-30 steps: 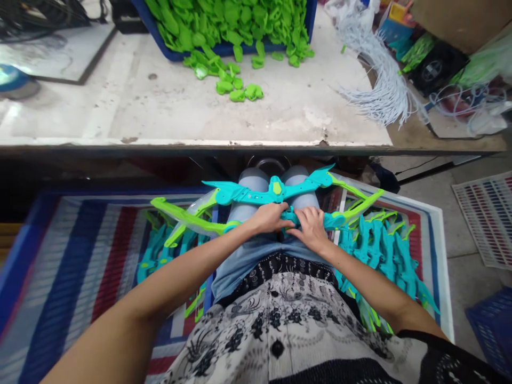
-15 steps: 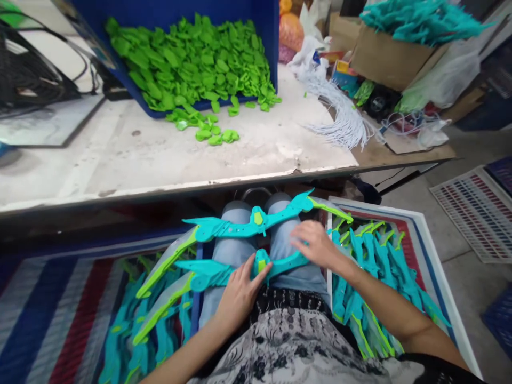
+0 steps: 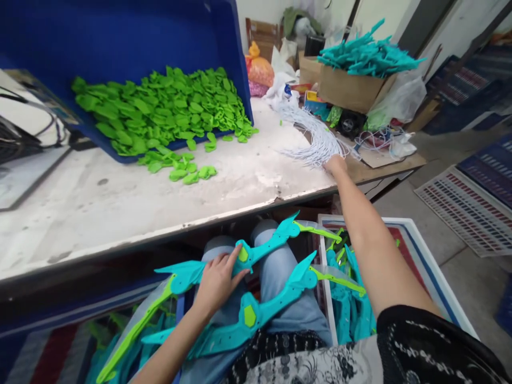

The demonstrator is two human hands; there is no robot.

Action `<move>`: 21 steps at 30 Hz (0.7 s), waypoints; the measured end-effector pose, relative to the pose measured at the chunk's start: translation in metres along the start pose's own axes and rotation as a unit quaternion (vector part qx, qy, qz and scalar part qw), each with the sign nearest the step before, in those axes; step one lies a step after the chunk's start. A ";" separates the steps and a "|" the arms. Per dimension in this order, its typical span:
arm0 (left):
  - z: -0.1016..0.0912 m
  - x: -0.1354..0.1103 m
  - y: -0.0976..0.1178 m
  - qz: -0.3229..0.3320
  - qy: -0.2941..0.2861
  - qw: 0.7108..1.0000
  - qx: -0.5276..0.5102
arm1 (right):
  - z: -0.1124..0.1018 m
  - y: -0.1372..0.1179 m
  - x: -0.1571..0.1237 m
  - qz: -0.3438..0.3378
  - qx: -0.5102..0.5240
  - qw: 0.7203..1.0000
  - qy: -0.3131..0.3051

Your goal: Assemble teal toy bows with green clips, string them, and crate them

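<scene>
Two turquoise toy bows with lime-green tips lie across my lap. My left hand (image 3: 220, 280) is closed over the farther toy bow (image 3: 264, 248), left of its green centre piece, thumb and fingers around the body. Nearer my waist rests the second toy bow (image 3: 276, 309), partly behind my left forearm. My right hand (image 3: 336, 163) is stretched out to the table, touching the near end of a bundle of white strings (image 3: 316, 136). Its fingers are mostly hidden there, so whether they grip any string is unclear.
A tipped blue bin (image 3: 244, 90) of green plastic pieces (image 3: 172, 112) stands on the table (image 3: 132, 213), some spilled out. At the back right sits a cardboard box (image 3: 352, 88) of turquoise parts. A white-rimmed crate (image 3: 436, 277) on my right holds more bows; others lie at left.
My right hand has gone from the nearer bow out to the white strings. My left hand has shifted from the nearer bow to the farther one. The view has turned and tilted upward.
</scene>
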State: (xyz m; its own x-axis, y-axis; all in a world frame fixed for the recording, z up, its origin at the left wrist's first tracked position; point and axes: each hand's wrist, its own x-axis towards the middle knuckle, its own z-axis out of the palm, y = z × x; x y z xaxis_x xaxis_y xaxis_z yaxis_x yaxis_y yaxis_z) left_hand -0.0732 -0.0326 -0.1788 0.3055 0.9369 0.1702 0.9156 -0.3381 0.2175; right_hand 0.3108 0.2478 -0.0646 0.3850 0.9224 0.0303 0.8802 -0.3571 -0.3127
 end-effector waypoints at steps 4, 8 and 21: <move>0.007 -0.005 -0.006 -0.015 0.002 1.000 0.012 | -0.010 0.017 0.005 0.038 0.062 0.994 -0.075; 0.004 -0.006 -0.013 -0.029 0.015 0.999 -0.014 | -0.026 0.048 -0.014 0.052 0.137 0.981 -0.130; -0.006 0.003 -0.018 0.000 0.010 1.000 -0.007 | -0.007 0.141 -0.151 0.048 0.437 0.836 -0.328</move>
State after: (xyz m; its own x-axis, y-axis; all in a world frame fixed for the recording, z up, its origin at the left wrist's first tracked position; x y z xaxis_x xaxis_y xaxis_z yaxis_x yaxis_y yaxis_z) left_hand -0.0900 -0.0245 -0.1762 0.2999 0.9349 0.1897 0.9119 -0.3394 0.2309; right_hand 0.3787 0.0567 -0.1063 -0.0452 0.8801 -0.4726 0.2047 -0.4549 -0.8667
